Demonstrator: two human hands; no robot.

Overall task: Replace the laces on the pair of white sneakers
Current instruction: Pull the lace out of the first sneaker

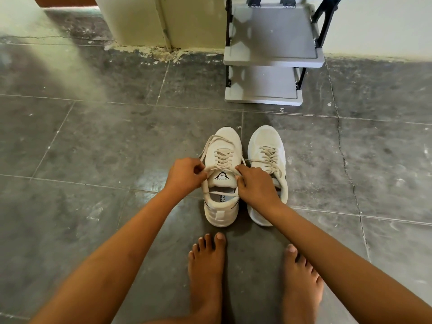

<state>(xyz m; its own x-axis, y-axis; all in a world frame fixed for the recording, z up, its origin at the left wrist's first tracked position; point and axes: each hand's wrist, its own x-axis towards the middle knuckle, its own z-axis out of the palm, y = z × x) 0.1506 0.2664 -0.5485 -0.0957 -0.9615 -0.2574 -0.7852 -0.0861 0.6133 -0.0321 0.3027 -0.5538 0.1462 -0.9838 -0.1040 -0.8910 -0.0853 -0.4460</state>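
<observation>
Two white sneakers stand side by side on the floor, toes pointing away from me. The left sneaker (222, 178) has a cream lace (223, 156) threaded through its eyelets, with a loose loop lying over its toe. My left hand (185, 175) pinches one lace end at the top left eyelet. My right hand (253, 185) pinches the other end at the top right eyelet and partly covers the right sneaker (267, 148), whose own lace (268, 157) is still threaded and tied.
A grey plastic rack (273, 59) with two shelves stands against the wall behind the sneakers. My two bare feet (208, 270) rest on the dark stone tile floor (105, 148) just in front of the heels. A cream wall corner (140, 24) rises at the back.
</observation>
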